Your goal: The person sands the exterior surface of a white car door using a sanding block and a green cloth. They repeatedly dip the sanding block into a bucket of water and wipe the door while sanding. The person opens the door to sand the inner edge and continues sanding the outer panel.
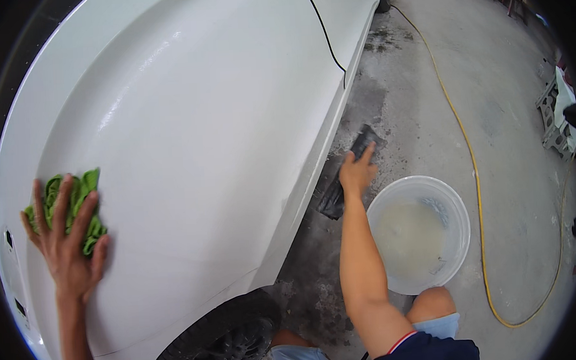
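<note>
Against the white car's side panel [188, 139], my left hand [67, 250] presses a crumpled green cloth [83, 191]. Its fingers are spread over the cloth, which bunches out between and beside them. Out past the panel's lower edge, my right hand [358, 173] grips a long, dark, flat block [333, 200]. The index finger stretches along it toward its far end. My palm hides the middle of the block, and its exact kind cannot be made out. Just right of that forearm stands a white bucket [459, 236] with cloudy liquid in it.
A car wheel [225, 343] is close at the bottom, left of my knees. The concrete floor [509, 168] has dark wet stains beside the car. A yellow hose or cord [476, 183] curves across it, and a grey crate [550, 117] stands at the right. A thin black cord [322, 25] hangs over the panel.
</note>
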The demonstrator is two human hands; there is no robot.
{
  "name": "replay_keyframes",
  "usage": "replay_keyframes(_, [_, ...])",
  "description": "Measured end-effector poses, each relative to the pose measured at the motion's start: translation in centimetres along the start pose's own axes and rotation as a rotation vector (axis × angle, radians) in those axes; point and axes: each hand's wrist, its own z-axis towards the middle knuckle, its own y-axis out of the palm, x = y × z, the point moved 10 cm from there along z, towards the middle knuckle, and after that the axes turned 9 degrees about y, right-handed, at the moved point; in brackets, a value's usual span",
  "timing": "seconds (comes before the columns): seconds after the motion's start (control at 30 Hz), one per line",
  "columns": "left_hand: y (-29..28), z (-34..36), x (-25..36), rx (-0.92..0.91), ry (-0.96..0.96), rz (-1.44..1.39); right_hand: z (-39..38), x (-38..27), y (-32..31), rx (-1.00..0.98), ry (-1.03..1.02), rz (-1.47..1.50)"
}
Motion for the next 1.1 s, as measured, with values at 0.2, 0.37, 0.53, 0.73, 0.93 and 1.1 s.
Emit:
replay_keyframes(0.2, [7.7, 8.8, 15.2, -0.156, -0.192, -0.228, -4.9, 4.3, -6.8, -0.145, 0.116, 0.620])
replay_keyframes(0.37, [15.7, 19.0, 33.7, -0.119, 0.041, -0.252, -5.3, 7.0, -11.8, -0.143, 0.382, 1.115])
replay_keyframes(0.53, [17.1, 15.9, 47.4, -0.095, 0.124, -0.655, -4.8, 6.4, -16.7, -0.156, 0.245, 1.202])
replay_keyframes(0.73, [13.7, 13.2, 48.8, -0.250, 0.141, -1.063, -5.9, 5.9, -12.8, -0.439, 0.508, 1.238])
replay_keyframes(0.93, [10.1, 14.3, 28.9, -0.123, 0.173, -0.678, -8.9, 2.4, -5.3, -0.499, 0.305, 0.888])
replay_keyframes(1.1, [6.8, 14.6, 14.9, -0.159, 0.252, -0.299, -13.9, -1.4, 1.8, -0.403, -0.002, 0.143])
